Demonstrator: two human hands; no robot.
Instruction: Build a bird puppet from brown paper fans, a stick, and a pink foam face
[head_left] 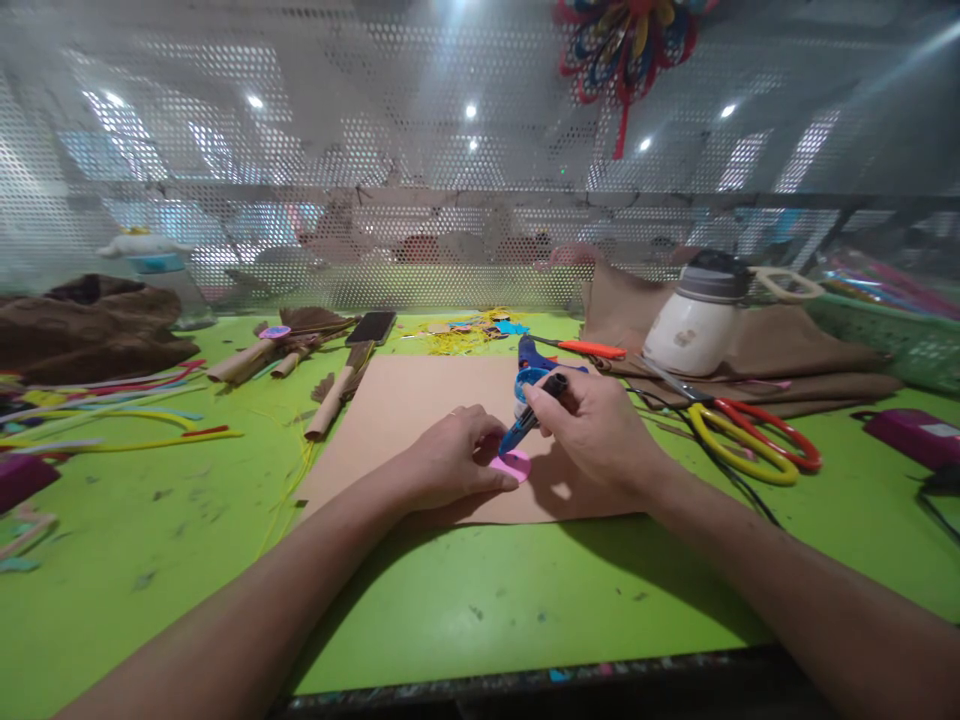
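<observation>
Bare green table (465,600) lies open near the edge; scissors (750,440) and, seemingly, a jug (694,320) crowd the right.

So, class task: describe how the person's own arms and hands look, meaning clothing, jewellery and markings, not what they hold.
Both forearms are bare, with no sleeves, gloves or watch in view. The left hand wears a thin ring on one finger. The right hand shows no ring or band that I can make out. No markings show on either arm.

Pink piece (513,465) half hidden under the left hand (450,458); right hand (596,428) covers the glue gun (531,395) grip; scissors (739,425) blades hidden.
</observation>
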